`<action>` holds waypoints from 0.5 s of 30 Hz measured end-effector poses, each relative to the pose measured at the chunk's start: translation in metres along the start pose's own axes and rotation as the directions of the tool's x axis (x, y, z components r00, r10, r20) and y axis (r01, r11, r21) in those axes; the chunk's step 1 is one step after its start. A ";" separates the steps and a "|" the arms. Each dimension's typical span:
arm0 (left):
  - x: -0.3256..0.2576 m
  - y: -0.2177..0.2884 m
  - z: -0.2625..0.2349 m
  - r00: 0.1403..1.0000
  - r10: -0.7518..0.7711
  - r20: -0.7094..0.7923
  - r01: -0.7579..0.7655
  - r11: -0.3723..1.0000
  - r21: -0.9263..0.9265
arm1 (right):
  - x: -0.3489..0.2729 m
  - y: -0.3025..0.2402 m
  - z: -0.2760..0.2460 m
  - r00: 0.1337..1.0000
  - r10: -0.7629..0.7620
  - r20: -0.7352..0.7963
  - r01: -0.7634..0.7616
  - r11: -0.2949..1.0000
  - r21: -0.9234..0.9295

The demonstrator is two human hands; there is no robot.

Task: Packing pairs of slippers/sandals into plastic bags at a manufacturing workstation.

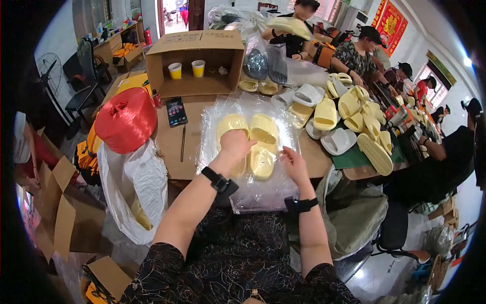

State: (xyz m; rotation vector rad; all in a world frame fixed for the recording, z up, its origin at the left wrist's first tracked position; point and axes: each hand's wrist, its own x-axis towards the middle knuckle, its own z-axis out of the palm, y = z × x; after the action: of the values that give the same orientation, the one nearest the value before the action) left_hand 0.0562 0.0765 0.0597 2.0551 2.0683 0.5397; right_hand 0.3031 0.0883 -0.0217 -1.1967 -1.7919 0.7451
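Mid-frame on the brown tabletop (168,143), a pair of pale yellow ribbed slippers (263,129) lies on clear plastic bags (260,195). The left hand (236,148) covers the left slipper, its grip hidden; the right hand (293,165) curls loosely beside the pair, whether pinching plastic I can't tell. A shiny red twine spool (125,120) sits left; co-workers line the upper right.

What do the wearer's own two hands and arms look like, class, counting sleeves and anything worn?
The left hand and right hand are ungloved. A black wristband with a dark, boxy piece circles the left wrist; a similar black strap circles the right. The short black sleeves carry thin, pale, leafy line patterns.
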 end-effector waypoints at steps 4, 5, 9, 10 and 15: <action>0.020 0.020 0.022 0.992 -0.127 -0.010 0.127 0.982 0.138 | -0.005 0.013 0.010 0.998 -0.055 -0.002 0.055 0.996 -0.077; 0.026 0.020 0.028 0.992 -0.120 -0.034 0.124 0.982 0.145 | -0.003 0.019 0.012 0.998 -0.055 0.010 0.056 0.997 -0.054; 0.038 0.014 0.054 0.981 -0.177 -0.075 0.182 0.981 0.068 | 0.006 0.022 -0.003 0.986 0.058 0.155 -0.076 0.991 0.111; 0.039 0.015 0.055 0.983 -0.168 -0.074 0.173 0.983 0.068 | 0.009 0.028 -0.005 0.987 0.061 0.146 -0.077 0.991 0.109; 0.031 0.006 0.040 0.986 -0.132 -0.106 0.126 0.990 -0.057 | 0.018 0.025 0.002 0.935 0.335 0.117 -0.355 0.874 0.331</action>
State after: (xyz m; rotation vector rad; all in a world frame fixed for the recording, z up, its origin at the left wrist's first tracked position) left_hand 0.0760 0.1121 0.0295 1.8870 2.2060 0.6889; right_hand 0.3091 0.1143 -0.0377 -1.2737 -1.4205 1.2589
